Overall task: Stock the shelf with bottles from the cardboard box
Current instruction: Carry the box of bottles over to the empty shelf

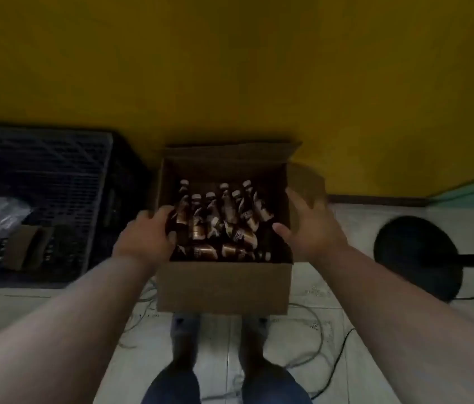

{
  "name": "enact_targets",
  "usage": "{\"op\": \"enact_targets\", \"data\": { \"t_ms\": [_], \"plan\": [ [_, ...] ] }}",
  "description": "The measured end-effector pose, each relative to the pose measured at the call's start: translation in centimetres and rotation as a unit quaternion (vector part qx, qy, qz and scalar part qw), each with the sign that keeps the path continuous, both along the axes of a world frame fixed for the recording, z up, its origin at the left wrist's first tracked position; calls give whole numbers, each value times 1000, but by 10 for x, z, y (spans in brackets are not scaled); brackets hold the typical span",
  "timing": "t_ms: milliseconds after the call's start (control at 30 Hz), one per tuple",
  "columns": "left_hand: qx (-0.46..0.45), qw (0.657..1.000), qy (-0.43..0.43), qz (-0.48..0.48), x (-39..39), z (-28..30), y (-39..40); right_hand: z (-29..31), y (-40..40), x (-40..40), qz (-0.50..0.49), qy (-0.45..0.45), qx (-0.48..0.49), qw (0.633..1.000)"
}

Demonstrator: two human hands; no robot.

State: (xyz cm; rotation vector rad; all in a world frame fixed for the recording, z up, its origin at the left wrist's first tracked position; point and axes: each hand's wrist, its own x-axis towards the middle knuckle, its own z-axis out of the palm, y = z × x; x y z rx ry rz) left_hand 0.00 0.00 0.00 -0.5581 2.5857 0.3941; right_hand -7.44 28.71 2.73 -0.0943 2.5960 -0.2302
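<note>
cardboard box: brown, flaps open, upright on tiled floor by yellow wall | bottles: brown, pale caps, copper labels, packed inside, some upright or leaning, others lying flat near front

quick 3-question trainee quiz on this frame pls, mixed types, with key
1. True or false: the cardboard box is open at the top.
2. What lies in the black crate on the left? A) a clear plastic bag B) a red bucket C) a folded towel
3. Fill in: the left hand is at the box's left edge, beside the ____ with pale caps.

Key: 1 true. 2 A, the plastic bag. 3 bottles.
</note>
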Motion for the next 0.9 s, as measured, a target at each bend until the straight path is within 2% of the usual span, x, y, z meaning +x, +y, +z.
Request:
{"op": "enact_targets", "data": {
  "t_ms": [167,367,500,700,900],
  "plan": [
    [-30,998,-51,21,-29,-99,-18,-112,3,-26,-53,-84,49,994],
    [-54,995,-74,25,-50,-169,-46,-189,4,-57,-30,-71,60,995],
    [-54,996,-72,22,-48,-186,-57,-211,11,-67,-15,-60,64,996],
    [-32,998,-31,50,-49,-193,-49,-226,12,-70,-49,-15,55,997],
    [-37,998,-45,36,-51,-163,-48,-196,24,-74,-33,-9,51,998]
  ]
}}
